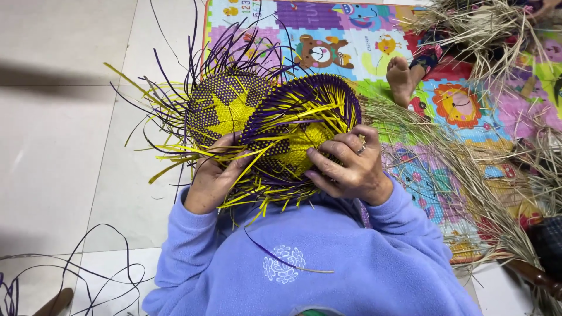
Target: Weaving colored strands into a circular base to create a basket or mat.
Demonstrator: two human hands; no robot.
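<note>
On the pale tiled floor at the far left lie a few loose purple strips, curling near the person's knee. Moving right, the person's left hand is curled around the near edge of the woven work, fingers closed on a bunch of yellow strips that stick out sideways. Above that hand sits the first woven piece, a round purple and yellow panel with a yellow star shape in its middle and long purple ends fanning upward. Overlapping it on the right is the second woven piece, bowl-like, its purple rim turned toward the camera and yellow strands crossing its hollow. The right hand, a ring on one finger, is bent over this piece with fingertips pressed into the weave, thumb tucked underneath; it grips the piece rather than lying flat. Both pieces are held against the person's chest, above the lilac fleece sleeves. Further right a colourful play mat covers the floor, strewn with dry straw, and another person's bare foot rests on it
</note>
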